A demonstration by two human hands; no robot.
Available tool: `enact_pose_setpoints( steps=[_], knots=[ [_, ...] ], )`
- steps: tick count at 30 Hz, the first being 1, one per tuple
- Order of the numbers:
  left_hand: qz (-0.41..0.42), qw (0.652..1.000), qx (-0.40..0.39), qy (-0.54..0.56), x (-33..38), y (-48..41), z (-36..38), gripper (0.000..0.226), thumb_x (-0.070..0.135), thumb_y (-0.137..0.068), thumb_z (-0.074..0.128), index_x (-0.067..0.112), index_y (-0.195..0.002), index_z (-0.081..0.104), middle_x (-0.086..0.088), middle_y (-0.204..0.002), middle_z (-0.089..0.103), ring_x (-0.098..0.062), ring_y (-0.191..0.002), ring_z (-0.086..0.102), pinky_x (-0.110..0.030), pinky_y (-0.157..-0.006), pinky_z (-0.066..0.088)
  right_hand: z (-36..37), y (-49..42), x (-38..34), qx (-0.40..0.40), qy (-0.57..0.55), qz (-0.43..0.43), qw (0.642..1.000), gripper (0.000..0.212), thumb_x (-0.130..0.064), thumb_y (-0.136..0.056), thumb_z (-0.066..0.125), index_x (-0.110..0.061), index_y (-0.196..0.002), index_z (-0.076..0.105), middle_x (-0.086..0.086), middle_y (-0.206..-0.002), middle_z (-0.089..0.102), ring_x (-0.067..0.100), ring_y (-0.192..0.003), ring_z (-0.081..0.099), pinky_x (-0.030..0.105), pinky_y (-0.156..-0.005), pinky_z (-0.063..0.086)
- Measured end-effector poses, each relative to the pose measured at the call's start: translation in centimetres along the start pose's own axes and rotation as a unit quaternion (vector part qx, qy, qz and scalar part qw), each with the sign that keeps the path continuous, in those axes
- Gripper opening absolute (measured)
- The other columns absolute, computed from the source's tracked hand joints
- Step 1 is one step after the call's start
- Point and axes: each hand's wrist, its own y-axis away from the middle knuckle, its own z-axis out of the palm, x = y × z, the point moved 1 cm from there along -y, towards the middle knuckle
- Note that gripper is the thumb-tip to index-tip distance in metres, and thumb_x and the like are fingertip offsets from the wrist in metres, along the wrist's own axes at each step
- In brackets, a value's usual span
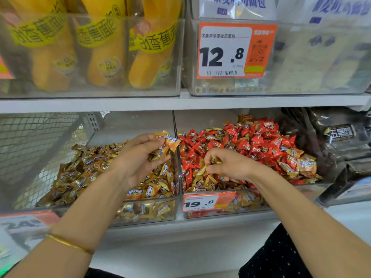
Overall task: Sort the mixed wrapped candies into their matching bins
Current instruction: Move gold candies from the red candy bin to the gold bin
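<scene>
Left hand (pixel 140 155) gripping several gold candies (pixel 163 145) over the left bin (pixel 140 213), right hand (pixel 228 165) pinching a gold candy (pixel 201 170) among red candies (pixel 251 141) in the right bin (pixel 251 205)

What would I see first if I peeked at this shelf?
The heap of bright red candies in the right bin jumps out. Beside it, the left bin is full of gold candies; the left hand holds a bunch of them over it, while the right hand pinches a gold candy in the red pile. Above, a big orange price tag reads 12.8.
</scene>
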Motion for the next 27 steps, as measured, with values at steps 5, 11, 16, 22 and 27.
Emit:
enact_pose_setpoints(
  steps=[5,11,16,22,27],
  knots=[
    [-0.002,1.000,-0.004,-0.001,0.0,0.0,0.0,0.013,0.000,-0.087,0.058,0.008,-0.077,0.055,-0.002,-0.077,0.059,-0.010,-0.076,0.057,-0.034,-0.070,0.059,0.6,-0.7,-0.3,0.007,0.047,-0.050,0.998,0.004,-0.014,-0.094,0.055,-0.013,-0.095,0.052,0.009,-0.103,0.050,0.010,-0.055,0.045,0.014,-0.041,0.037],
    [-0.001,1.000,-0.004,0.001,0.1,-0.2,-0.1,0.011,0.001,-0.087,0.058,0.008,-0.079,0.056,-0.002,-0.078,0.059,-0.009,-0.078,0.057,-0.034,-0.070,0.060,-0.2,-0.2,-0.1,0.023,0.019,-0.035,0.999,0.004,-0.013,-0.094,0.055,-0.009,-0.096,0.053,0.000,-0.081,0.050,0.010,-0.051,0.044,0.012,-0.037,0.033],
    [0.001,1.000,-0.001,0.003,0.0,-0.1,-0.1,0.008,0.000,-0.086,0.058,0.007,-0.082,0.056,-0.003,-0.080,0.058,-0.010,-0.080,0.057,-0.034,-0.069,0.060,-1.6,0.8,0.7,-0.028,0.057,-0.011,0.998,0.003,-0.015,-0.094,0.055,-0.017,-0.094,0.054,-0.002,-0.076,0.050,0.003,-0.042,0.043,0.016,-0.040,0.035],
    [0.007,1.000,0.003,-0.001,0.0,-0.2,0.1,0.011,0.001,-0.087,0.058,0.008,-0.079,0.056,-0.002,-0.082,0.057,-0.011,-0.084,0.055,-0.033,-0.069,0.060,-0.9,0.3,1.5,-0.029,0.085,0.009,0.996,0.005,-0.013,-0.094,0.055,-0.017,-0.092,0.052,0.004,-0.093,0.055,0.012,-0.044,0.040,0.017,-0.037,0.031],
    [0.006,1.000,-0.002,0.000,-0.1,-0.2,0.1,0.013,0.000,-0.087,0.058,0.008,-0.077,0.056,-0.003,-0.084,0.056,-0.010,-0.086,0.053,-0.034,-0.068,0.060,-1.4,0.6,1.3,0.001,0.057,-0.005,0.998,0.003,-0.012,-0.094,0.055,-0.013,-0.091,0.053,-0.002,-0.073,0.049,0.007,-0.041,0.042,0.018,-0.040,0.031]
  ],
)
